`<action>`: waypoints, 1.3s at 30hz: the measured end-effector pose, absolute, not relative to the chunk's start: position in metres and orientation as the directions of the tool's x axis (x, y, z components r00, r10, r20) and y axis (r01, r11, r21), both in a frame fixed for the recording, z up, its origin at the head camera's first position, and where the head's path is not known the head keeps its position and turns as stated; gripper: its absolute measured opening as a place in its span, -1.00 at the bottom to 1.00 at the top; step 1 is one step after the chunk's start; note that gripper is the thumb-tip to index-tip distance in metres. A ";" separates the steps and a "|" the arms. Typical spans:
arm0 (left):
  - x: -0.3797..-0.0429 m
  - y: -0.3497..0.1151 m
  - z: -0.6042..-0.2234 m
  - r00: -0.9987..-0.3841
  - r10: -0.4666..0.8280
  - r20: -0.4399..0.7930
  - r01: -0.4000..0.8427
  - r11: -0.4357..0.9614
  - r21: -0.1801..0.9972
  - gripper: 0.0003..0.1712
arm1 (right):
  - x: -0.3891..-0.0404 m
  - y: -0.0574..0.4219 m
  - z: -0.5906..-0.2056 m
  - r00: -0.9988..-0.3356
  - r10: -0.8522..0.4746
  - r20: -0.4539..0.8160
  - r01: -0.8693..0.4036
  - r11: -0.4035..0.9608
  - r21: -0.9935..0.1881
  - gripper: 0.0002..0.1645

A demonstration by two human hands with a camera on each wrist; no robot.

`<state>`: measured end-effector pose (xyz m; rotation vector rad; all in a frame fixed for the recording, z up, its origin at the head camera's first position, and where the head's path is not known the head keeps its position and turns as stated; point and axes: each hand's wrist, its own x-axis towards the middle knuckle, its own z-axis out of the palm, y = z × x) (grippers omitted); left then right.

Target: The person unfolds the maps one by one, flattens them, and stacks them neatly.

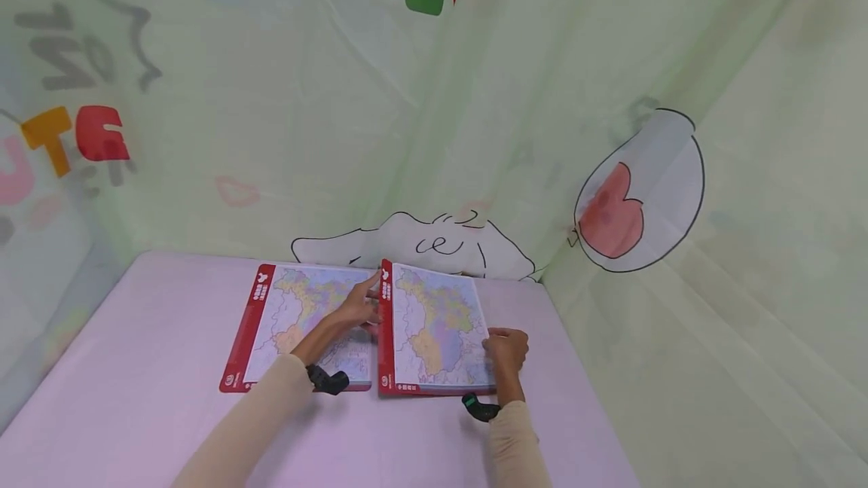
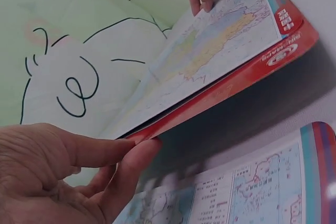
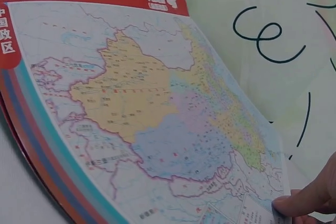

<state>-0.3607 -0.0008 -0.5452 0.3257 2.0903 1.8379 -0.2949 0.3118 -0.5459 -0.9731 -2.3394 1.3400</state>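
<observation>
Both hands hold a map [image 1: 437, 326] with a red left border and colored regions. In the left wrist view, my left hand [image 2: 79, 169] pinches the red edge between thumb and fingers, and the map tilts above the table. My right hand [image 1: 510, 350] grips the opposite edge; in the right wrist view its thumb [image 3: 294, 203] presses on the map's corner area. Striped layers in teal, red and blue show along the bottom edge. A second, similar red-bordered map [image 1: 254, 322] lies flat to the left, partly covered by my left hand and forearm.
A pale pink table [image 1: 169, 322] carries both maps. Behind it hangs a light green cloth wall [image 1: 305, 134] with printed drawings and letters; another cloth panel [image 1: 712, 337] runs along the right side. Black devices [image 1: 480, 407] sit on both wrists.
</observation>
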 end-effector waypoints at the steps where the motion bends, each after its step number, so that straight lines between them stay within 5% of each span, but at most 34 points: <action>1: -0.360 -0.004 -0.546 -0.915 0.393 -0.094 -0.046 0.131 0.990 0.27 | -0.296 0.312 -0.546 -0.737 0.668 -0.103 0.421 0.335 -0.843 -0.68; 13: -0.363 -0.038 -0.542 -0.910 0.410 -0.068 -0.037 0.085 0.996 0.24 | -0.312 0.297 -0.534 -0.775 0.604 -0.186 0.396 0.234 -0.888 -0.67; 39: -0.354 -0.146 -0.551 -0.974 0.226 0.006 0.088 0.352 0.932 0.17 | -0.326 0.319 -0.521 -0.799 0.595 -0.091 0.389 0.396 -0.832 -0.63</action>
